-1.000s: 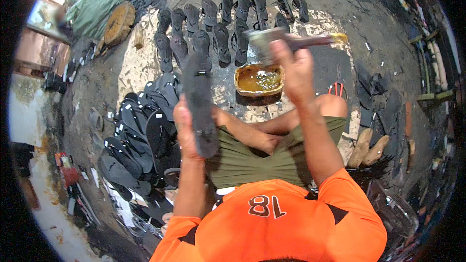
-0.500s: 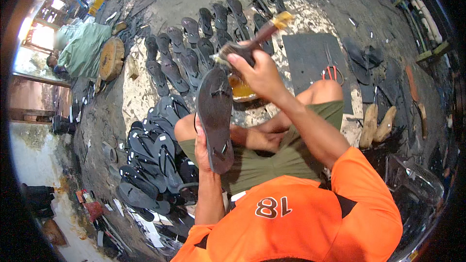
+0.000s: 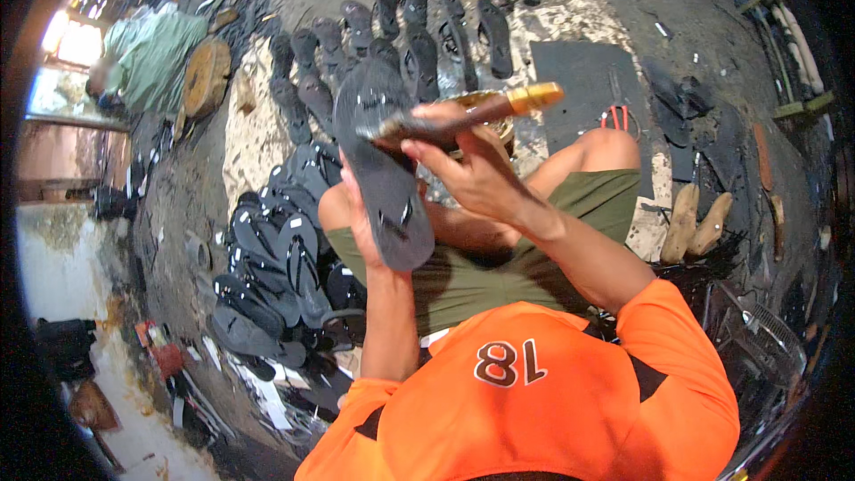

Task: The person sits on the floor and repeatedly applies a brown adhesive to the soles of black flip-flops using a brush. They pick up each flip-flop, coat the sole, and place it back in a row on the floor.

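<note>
Right hand grips a paintbrush, bristles leftward over the far half of the black flip-flop sole, held lengthwise away from the lap by the left hand.

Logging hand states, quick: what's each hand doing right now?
Left hand: closed on a black sandal sole, gripping it near one edge.
Right hand: closed on a brush, its bristle end over the sole.

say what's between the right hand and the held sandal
The head view shows a brush there, gripped by the right hand, its tip over the sandal.
</note>
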Demonstrator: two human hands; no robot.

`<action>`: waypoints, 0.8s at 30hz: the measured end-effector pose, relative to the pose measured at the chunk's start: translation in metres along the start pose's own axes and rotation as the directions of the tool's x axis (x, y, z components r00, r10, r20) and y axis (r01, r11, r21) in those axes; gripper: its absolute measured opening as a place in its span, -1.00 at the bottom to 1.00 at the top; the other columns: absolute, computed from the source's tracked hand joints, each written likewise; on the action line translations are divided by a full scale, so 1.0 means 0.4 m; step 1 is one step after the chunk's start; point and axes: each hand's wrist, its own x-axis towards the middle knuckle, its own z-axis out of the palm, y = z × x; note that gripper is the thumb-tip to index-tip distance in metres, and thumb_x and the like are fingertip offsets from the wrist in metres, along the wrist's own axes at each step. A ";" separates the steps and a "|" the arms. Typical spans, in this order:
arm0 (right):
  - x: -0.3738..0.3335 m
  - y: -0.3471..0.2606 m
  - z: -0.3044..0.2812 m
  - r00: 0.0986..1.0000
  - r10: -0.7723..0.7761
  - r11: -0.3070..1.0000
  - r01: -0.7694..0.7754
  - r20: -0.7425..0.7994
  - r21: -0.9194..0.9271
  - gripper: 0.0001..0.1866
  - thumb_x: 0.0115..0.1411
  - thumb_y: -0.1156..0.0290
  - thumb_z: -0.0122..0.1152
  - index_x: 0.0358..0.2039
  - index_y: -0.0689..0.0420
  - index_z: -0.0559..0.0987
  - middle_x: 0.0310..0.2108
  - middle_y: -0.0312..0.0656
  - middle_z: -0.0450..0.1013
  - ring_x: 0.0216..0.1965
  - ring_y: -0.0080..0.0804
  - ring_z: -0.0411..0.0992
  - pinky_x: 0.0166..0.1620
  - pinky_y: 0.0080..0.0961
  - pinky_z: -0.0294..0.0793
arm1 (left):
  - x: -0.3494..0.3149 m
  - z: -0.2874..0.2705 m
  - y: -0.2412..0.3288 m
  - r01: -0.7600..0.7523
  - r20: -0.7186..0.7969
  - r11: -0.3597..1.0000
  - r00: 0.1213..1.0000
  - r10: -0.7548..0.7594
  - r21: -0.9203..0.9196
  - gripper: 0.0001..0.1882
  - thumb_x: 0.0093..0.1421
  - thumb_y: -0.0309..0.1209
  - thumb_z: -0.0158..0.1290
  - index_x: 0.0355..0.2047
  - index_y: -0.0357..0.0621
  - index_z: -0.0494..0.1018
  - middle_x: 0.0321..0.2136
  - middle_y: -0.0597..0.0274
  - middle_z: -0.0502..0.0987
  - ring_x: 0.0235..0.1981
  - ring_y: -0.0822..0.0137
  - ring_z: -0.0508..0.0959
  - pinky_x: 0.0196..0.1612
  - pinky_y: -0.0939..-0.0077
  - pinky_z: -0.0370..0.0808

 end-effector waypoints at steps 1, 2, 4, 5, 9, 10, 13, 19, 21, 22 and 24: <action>-0.049 -0.011 0.024 0.994 0.106 0.991 -0.105 0.003 0.086 -0.70 0.17 0.38 0.27 -0.10 0.18 0.52 -0.09 0.00 0.43 -0.01 -0.03 0.40 0.03 -0.22 0.39 | 0.020 0.022 0.001 -0.030 -0.091 0.999 0.995 0.028 -0.022 -0.49 0.38 -0.03 -0.16 -0.01 -0.28 0.39 -0.20 0.10 0.56 -0.22 0.32 0.56 -0.18 0.33 0.53; -0.097 -0.023 0.053 0.978 0.207 0.963 -0.206 0.011 0.176 -0.70 0.19 0.35 0.26 -0.10 0.19 0.52 -0.08 0.01 0.40 0.03 -0.03 0.37 0.04 -0.21 0.38 | 0.035 0.010 0.006 0.005 -0.067 0.996 0.998 -0.012 -0.094 -0.48 0.38 -0.01 -0.16 0.01 -0.25 0.39 -0.20 0.08 0.56 -0.21 0.29 0.56 -0.12 0.29 0.51; -0.165 -0.041 0.076 0.952 0.305 0.914 -0.300 0.026 0.273 -0.65 0.21 0.31 0.24 -0.05 0.19 0.48 -0.08 -0.02 0.43 0.00 -0.09 0.38 0.05 -0.22 0.34 | 0.065 -0.031 0.015 0.088 0.008 0.986 0.996 -0.088 -0.143 -0.48 0.36 0.03 -0.14 0.03 -0.17 0.39 -0.19 0.08 0.55 -0.25 0.26 0.56 -0.19 0.31 0.54; -0.182 -0.054 0.063 0.948 0.298 0.920 -0.317 0.116 0.231 -0.65 0.20 0.31 0.25 -0.05 0.18 0.48 -0.09 -0.03 0.44 -0.02 -0.09 0.39 0.03 -0.22 0.35 | 0.076 -0.042 0.025 0.107 0.019 0.977 0.994 -0.106 -0.183 -0.48 0.34 0.04 -0.13 0.03 -0.13 0.39 -0.19 0.08 0.55 -0.27 0.25 0.56 -0.23 0.32 0.55; -0.147 -0.078 -0.014 0.967 0.032 0.998 -0.045 0.253 0.044 -0.64 0.17 0.31 0.28 -0.06 0.15 0.49 -0.13 -0.06 0.47 -0.08 -0.08 0.43 0.00 -0.21 0.36 | 0.120 -0.062 -0.003 0.151 0.006 0.949 0.988 -0.155 -0.276 -0.50 0.30 0.07 -0.06 0.06 0.01 0.38 -0.18 0.10 0.53 -0.29 0.23 0.55 -0.33 0.30 0.57; -0.134 -0.069 -0.013 0.970 -0.009 0.999 -0.003 0.244 0.049 -0.66 0.16 0.32 0.28 -0.08 0.14 0.50 -0.14 -0.07 0.47 -0.10 -0.08 0.44 -0.02 -0.21 0.37 | 0.125 -0.070 -0.015 0.177 0.024 0.953 0.984 -0.177 -0.244 -0.50 0.29 0.07 -0.04 0.06 0.03 0.38 -0.17 0.10 0.53 -0.29 0.23 0.55 -0.32 0.28 0.57; -0.056 -0.037 -0.013 0.984 -0.093 0.990 0.108 0.152 -0.088 -0.71 0.13 0.36 0.28 -0.12 0.13 0.54 -0.16 -0.07 0.48 -0.14 -0.08 0.45 -0.09 -0.20 0.39 | 0.091 -0.022 -0.060 0.325 0.268 0.829 0.938 -0.220 -0.455 -0.51 0.33 0.01 -0.09 0.16 0.08 0.33 -0.08 0.21 0.51 -0.08 0.21 0.50 0.02 0.17 0.44; 0.051 0.073 -0.035 0.944 -0.326 0.933 0.328 0.043 -0.147 -0.69 0.13 0.36 0.26 -0.09 0.09 0.55 -0.18 -0.09 0.49 -0.17 -0.06 0.43 -0.09 -0.19 0.36 | 0.086 0.022 -0.095 0.363 0.150 0.841 0.932 -0.330 -0.402 -0.56 0.37 -0.02 -0.15 0.13 0.07 0.36 0.00 0.23 0.50 -0.05 0.24 0.51 0.08 0.23 0.44; -0.046 0.015 -0.037 0.985 -0.137 0.991 0.137 0.106 0.005 -0.70 0.14 0.31 0.27 -0.10 0.08 0.55 -0.22 -0.15 0.49 -0.16 -0.10 0.42 -0.08 -0.21 0.34 | 0.146 -0.013 -0.092 0.364 0.182 0.882 0.929 -0.321 -0.301 -0.52 0.34 0.05 -0.13 0.08 0.02 0.38 -0.10 0.18 0.53 -0.18 0.25 0.54 -0.06 0.24 0.51; -0.078 0.013 -0.044 0.990 -0.079 0.996 0.074 0.120 0.045 -0.69 0.15 0.29 0.28 -0.11 0.08 0.55 -0.24 -0.17 0.49 -0.16 -0.11 0.41 -0.09 -0.21 0.34 | 0.173 -0.026 -0.094 0.325 0.166 0.924 0.941 -0.295 -0.202 -0.48 0.32 0.09 -0.12 0.05 -0.02 0.39 -0.16 0.17 0.55 -0.24 0.26 0.55 -0.15 0.24 0.54; -0.085 -0.013 -0.094 0.966 -0.025 1.000 0.027 0.257 -0.005 -0.71 0.08 0.42 0.37 -0.16 0.09 0.56 -0.25 -0.21 0.49 -0.22 -0.27 0.44 -0.12 -0.33 0.36 | 0.244 -0.062 -0.125 0.431 0.311 0.883 0.878 -0.364 -0.184 -0.45 0.30 0.10 -0.09 0.04 -0.07 0.41 -0.16 0.16 0.56 -0.29 0.20 0.57 -0.20 0.22 0.56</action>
